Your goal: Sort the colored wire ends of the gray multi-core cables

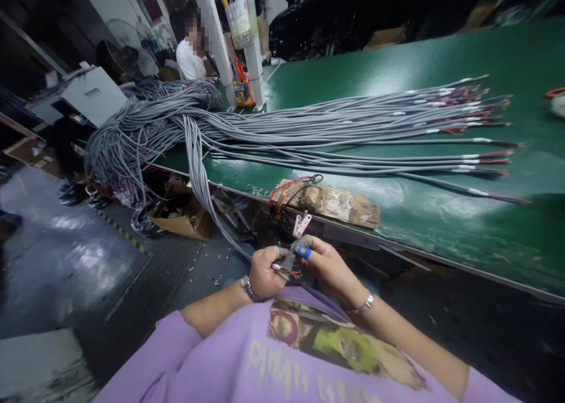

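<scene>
My left hand (263, 270) is closed round the end of a grey cable (207, 197) that hangs down from the green table (397, 79). Thin coloured wires (289, 269) stick out of the cable end between my two hands. My right hand (324, 265) pinches those wires, with blue tape on one fingertip. Both hands are held close together below the table's front edge, above my purple shirt.
A big bundle of grey cables (335, 120) lies across the table, stripped ends to the right. A taped wooden block (331, 202) with red and black wires sits at the front edge. Cardboard boxes (183, 215) lie on the floor. Another person (189, 56) sits far back left.
</scene>
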Tool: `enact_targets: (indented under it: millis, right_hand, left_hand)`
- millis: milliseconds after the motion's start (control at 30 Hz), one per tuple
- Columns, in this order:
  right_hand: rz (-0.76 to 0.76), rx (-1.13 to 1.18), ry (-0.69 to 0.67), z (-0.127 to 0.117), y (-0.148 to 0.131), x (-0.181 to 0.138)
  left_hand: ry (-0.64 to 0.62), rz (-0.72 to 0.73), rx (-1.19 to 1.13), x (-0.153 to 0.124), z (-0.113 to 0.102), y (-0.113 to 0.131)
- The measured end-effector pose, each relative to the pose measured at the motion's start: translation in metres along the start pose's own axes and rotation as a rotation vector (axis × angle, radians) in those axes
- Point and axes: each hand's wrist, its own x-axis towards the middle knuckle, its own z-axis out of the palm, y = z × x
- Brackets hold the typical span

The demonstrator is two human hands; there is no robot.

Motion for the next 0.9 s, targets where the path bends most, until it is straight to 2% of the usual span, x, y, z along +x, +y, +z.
enact_targets:
  millis: [133,233,300,467,600,767,900]
  right_hand:
    - [-0.026,-0.013,-0.046,-0.003,-0.001,0.001]
    - [-0.010,-0.056,-0.116,-0.005,-0.003,0.003]
    - [0.001,-0.074,-0.111,-0.006,-0.004,0.004]
    - [0.016,-0.040,0.002,-0.003,-0.002,0.006]
    - [0.082,0.076,-0.015,-0.003,0.002,0.007]
    - [0.135,0.302,0.004,-0.007,-0.003,0.016]
    - [0.145,0.358,0.000,-0.005,-0.012,0.028]
  left_hand:
    - [-0.107,-0.079,-0.065,0.000,0.000,0.001]
    - [-0.251,-0.202,-0.147,0.001,0.001,0.000]
    - [-0.277,-0.281,-0.194,0.002,0.001,-0.001]
    - [-0.130,-0.311,-0.296,0.004,0.004,-0.002]
    - [-0.034,-0.304,-0.315,0.004,0.006,-0.001]
    - [0.054,-0.182,-0.263,0.009,0.005,0.003]
    - [0.104,0.092,-0.034,0.016,0.005,0.002]
